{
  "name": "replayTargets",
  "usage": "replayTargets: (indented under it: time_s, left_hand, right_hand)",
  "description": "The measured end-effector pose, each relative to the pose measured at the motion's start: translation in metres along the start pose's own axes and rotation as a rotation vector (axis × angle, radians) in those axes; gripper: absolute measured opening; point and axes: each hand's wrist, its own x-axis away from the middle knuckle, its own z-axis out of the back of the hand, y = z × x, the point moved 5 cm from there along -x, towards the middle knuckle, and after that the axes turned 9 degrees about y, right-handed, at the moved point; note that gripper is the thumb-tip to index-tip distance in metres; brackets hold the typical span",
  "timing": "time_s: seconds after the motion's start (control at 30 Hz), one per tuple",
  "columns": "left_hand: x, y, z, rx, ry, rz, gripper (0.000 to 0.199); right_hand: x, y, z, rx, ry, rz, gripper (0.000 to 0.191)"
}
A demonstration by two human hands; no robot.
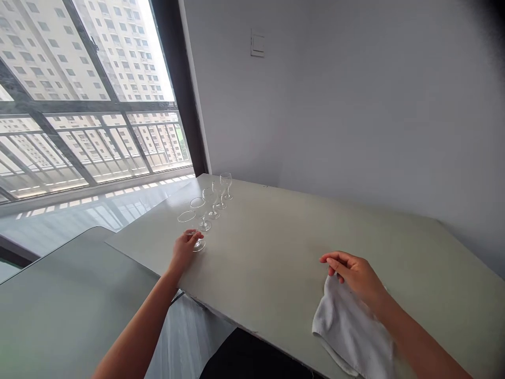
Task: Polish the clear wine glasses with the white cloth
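White cloth (351, 331) lies at five o'clock on the counter (268, 252), beneath the right hand (350, 269); whether its grip pinches cloth, I cannot tell. At eight o'clock, the left hand (186, 247) pinches the nearest wine glass (200, 245).

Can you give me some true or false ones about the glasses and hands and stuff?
1. The left hand touches the nearest glass. True.
2. The cloth lies by the left hand. False: the cloth is by the right hand.
3. There is only one glass. False: several glasses stand in a row.
4. The glasses stand on the table. True.
5. The window is on the picture's right. False: the window is on its left.
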Motion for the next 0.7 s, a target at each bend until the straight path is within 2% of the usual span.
replayTargets:
  time_s: [0.13, 0.33, 0.53, 0.6, 0.7]
  left_hand:
    - [-0.006, -0.001, -0.001, -0.012, 0.029, -0.024, 0.04]
    - [-0.009, -0.001, -0.002, -0.046, 0.005, -0.015, 0.042]
    - [-0.01, -0.008, 0.004, -0.165, 0.002, -0.032, 0.046]
    - [-0.004, -0.008, 0.013, -0.296, 0.088, -0.093, 0.049]
    - [0.022, -0.005, 0.035, -0.406, 0.413, -0.151, 0.043]
  right_hand:
    - [-0.006, 0.027, 0.013, -0.064, 0.05, -0.04, 0.03]
    - [-0.024, 0.064, 0.044, -0.164, 0.268, -0.002, 0.027]
    - [-0.035, 0.078, 0.081, -0.052, 0.489, 0.057, 0.03]
    - [-0.036, 0.08, 0.091, -0.02, 0.547, 0.08, 0.03]
    - [-0.038, 0.083, 0.103, -0.019, 0.616, 0.092, 0.03]
